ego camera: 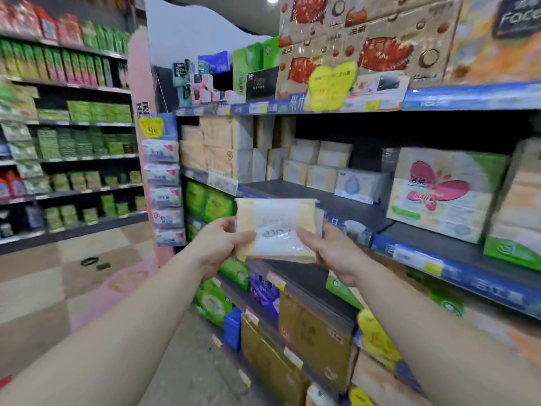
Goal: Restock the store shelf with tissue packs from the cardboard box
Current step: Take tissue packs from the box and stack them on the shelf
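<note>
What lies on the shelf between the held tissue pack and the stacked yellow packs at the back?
In the head view, only bare dark shelf board lies between the tissue pack and the stacked yellow packs.

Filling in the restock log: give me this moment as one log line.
stage: carrying to shelf | left hand: holds tissue pack | right hand: holds same pack | shelf: bare space ahead

Top-shelf dark label [516, 17]: we read "Face".
Small black box [261, 84]: we read "Face", faintly.
Yellow tag [152, 128] on hanging rack: we read "4", remainder blurred.
Other print: we cannot read it.
</note>
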`<state>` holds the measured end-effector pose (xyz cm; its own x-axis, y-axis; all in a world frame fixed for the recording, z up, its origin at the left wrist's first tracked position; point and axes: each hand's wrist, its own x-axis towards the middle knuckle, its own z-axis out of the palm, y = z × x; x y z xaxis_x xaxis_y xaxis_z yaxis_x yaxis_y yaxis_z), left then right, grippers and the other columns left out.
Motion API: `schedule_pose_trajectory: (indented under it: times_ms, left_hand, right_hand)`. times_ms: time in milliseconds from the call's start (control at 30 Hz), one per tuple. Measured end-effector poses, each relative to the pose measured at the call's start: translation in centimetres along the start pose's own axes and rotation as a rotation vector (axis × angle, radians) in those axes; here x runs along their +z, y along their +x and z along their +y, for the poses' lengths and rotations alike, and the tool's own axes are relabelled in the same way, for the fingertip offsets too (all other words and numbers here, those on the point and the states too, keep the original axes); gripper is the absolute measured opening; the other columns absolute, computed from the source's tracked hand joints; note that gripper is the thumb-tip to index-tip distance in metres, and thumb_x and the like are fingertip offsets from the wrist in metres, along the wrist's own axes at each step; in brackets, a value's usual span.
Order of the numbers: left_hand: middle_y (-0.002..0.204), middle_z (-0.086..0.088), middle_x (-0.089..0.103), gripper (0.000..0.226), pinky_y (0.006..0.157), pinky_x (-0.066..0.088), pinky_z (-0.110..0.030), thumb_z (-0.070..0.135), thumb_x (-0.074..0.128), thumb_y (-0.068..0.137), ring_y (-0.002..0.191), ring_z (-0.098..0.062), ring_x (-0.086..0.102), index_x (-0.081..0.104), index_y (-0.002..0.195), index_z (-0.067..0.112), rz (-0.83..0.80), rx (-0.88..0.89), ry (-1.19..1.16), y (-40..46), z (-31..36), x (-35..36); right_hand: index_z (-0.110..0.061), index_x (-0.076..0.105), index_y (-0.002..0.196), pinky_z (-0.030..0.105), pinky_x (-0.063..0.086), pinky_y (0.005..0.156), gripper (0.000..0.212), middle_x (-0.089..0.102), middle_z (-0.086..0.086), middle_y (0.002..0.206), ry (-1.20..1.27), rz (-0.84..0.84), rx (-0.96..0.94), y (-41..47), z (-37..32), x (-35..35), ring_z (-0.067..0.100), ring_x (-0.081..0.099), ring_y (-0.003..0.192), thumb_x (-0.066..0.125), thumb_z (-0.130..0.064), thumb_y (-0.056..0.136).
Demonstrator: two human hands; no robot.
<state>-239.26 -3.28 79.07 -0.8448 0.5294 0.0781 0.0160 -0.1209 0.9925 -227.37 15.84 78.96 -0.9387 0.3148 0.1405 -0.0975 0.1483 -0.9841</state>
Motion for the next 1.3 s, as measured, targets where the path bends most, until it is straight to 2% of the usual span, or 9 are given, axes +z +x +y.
schedule_pose_trajectory:
  times_ms: [100, 200, 267, 500, 600, 733, 867, 1133, 1300]
  left_hand:
    - [0.105, -0.010, 0.071, 0.037, 0.086, 0.056, -0.040, -0.003, 0.068, 0.081, 0.093, -0.027, 0.068, 0.061, 0.116, 0.005, -0.003, 0.033, 0.032, 7.5, 0.9, -0.9]
    - [0.110, -0.014, 0.070, 0.040, 0.093, 0.050, -0.051, -0.004, 0.071, 0.077, 0.103, -0.034, 0.067, 0.063, 0.114, 0.007, -0.009, 0.085, 0.097, 14.7, 2.2, -1.8]
    - [0.109, -0.011, 0.071, 0.042, 0.092, 0.053, -0.049, -0.003, 0.073, 0.076, 0.102, -0.031, 0.068, 0.064, 0.115, 0.010, -0.032, 0.117, 0.116, 19.1, 2.7, -2.4]
    - [0.110, -0.016, 0.070, 0.036, 0.087, 0.055, -0.041, -0.005, 0.071, 0.078, 0.100, -0.029, 0.068, 0.063, 0.111, 0.006, -0.165, 0.141, 0.109, 34.6, 1.8, -1.6]
    - [0.105, -0.011, 0.071, 0.032, 0.087, 0.053, -0.041, -0.004, 0.069, 0.081, 0.096, -0.025, 0.067, 0.063, 0.107, 0.012, -0.300, 0.177, 0.152, 41.6, 0.7, -0.8]
    - [0.093, -0.003, 0.070, 0.034, 0.069, 0.056, -0.022, -0.010, 0.067, 0.080, 0.079, -0.009, 0.067, 0.062, 0.110, 0.004, -0.455, 0.196, 0.186, 50.9, -1.4, -0.2]
    - [0.094, -0.004, 0.067, 0.029, 0.065, 0.053, -0.012, -0.010, 0.068, 0.079, 0.084, -0.014, 0.063, 0.060, 0.098, 0.011, -0.576, 0.141, 0.223, 56.4, -3.4, 0.5]
    - [0.110, 0.004, 0.068, 0.055, 0.090, 0.053, -0.033, 0.006, 0.085, 0.067, 0.099, -0.014, 0.067, 0.056, 0.111, 0.023, -0.744, 0.168, 0.360, 60.0, -7.0, 0.5]
    - [0.109, -0.002, 0.070, 0.050, 0.093, 0.052, -0.036, 0.009, 0.082, 0.072, 0.098, -0.018, 0.067, 0.061, 0.116, 0.014, -0.671, 0.139, 0.363, 60.0, -7.0, 0.1]
  right_hand:
    - [-0.031, 0.060, 0.111, 0.053, 0.054, 0.088, 0.033, 0.071, 0.002, 0.112, -0.033, 0.047, -0.018, 7.5, -0.3, -1.0, 0.036, 0.064, 0.106, 0.071, -0.039, 0.081]
    - [-0.030, 0.058, 0.109, 0.021, 0.050, 0.064, 0.027, 0.070, -0.005, 0.109, -0.075, 0.087, -0.036, 14.2, -1.3, -2.2, 0.012, 0.067, 0.092, 0.070, -0.027, 0.085]
    - [-0.026, 0.058, 0.116, 0.017, 0.049, 0.059, 0.033, 0.070, -0.005, 0.108, -0.075, 0.090, -0.045, 18.2, -1.8, -3.1, 0.007, 0.067, 0.087, 0.070, -0.021, 0.085]
    - [-0.020, 0.058, 0.115, 0.028, 0.050, 0.061, 0.034, 0.070, 0.004, 0.103, -0.145, 0.273, -0.038, 29.7, 0.8, -6.2, 0.020, 0.065, 0.089, 0.071, -0.012, 0.084]
    - [-0.022, 0.060, 0.112, 0.033, 0.053, 0.073, 0.035, 0.072, 0.004, 0.102, -0.148, 0.410, -0.042, 34.3, 2.6, -7.3, 0.019, 0.067, 0.091, 0.073, -0.011, 0.082]
    - [-0.020, 0.058, 0.111, 0.024, 0.054, 0.080, 0.037, 0.070, 0.000, 0.103, -0.154, 0.606, -0.028, 39.2, 5.0, -7.3, 0.011, 0.066, 0.090, 0.074, -0.007, 0.080]
    - [-0.022, 0.054, 0.115, 0.017, 0.052, 0.080, 0.041, 0.069, -0.003, 0.110, -0.187, 0.664, 0.075, 41.9, 6.7, -7.3, 0.005, 0.065, 0.094, 0.073, -0.007, 0.082]
    - [-0.025, 0.041, 0.135, 0.014, 0.051, 0.084, 0.065, 0.062, -0.004, 0.126, -0.189, 0.569, 0.184, 41.9, 7.5, -7.4, 0.000, 0.060, 0.109, 0.069, 0.001, 0.083]
    - [-0.012, 0.046, 0.132, 0.026, 0.047, 0.085, 0.062, 0.068, 0.012, 0.107, -0.105, 0.636, 0.193, 41.7, 7.2, -7.6, 0.019, 0.063, 0.092, 0.057, 0.012, 0.076]
